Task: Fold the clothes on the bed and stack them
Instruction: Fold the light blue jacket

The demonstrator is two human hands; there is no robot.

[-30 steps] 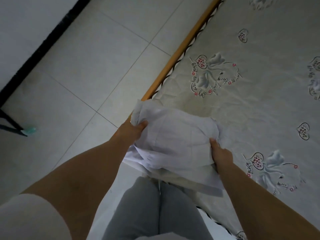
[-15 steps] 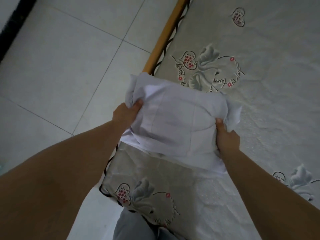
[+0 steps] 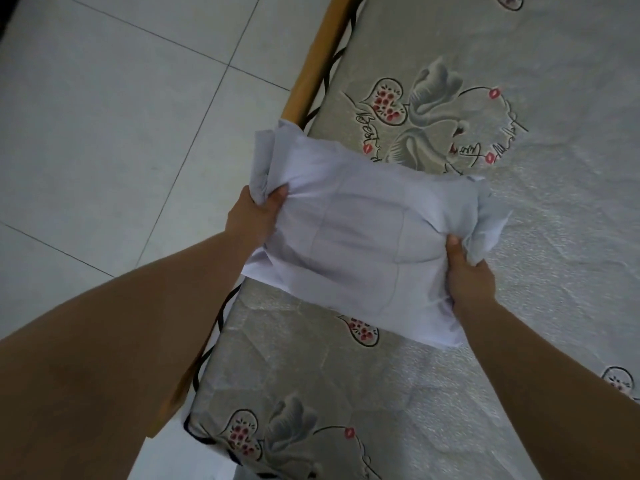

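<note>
Left hand (image 3: 254, 216) and right hand (image 3: 467, 271), each gripping one end of a folded white garment (image 3: 360, 233), held over the near corner of the bed (image 3: 519, 306) with floral quilted cover; wooden bed rail (image 3: 311, 64) beyond; tiled floor (image 3: 121, 116) left.

Light: dim, flat, bluish cast.
Shadows: soft, faint.
Glare: mild sheen on mattress (image 3: 519, 258).
Focus: slightly soft throughout.
Edges: wide-angle stretching, forearms enlarged.
</note>
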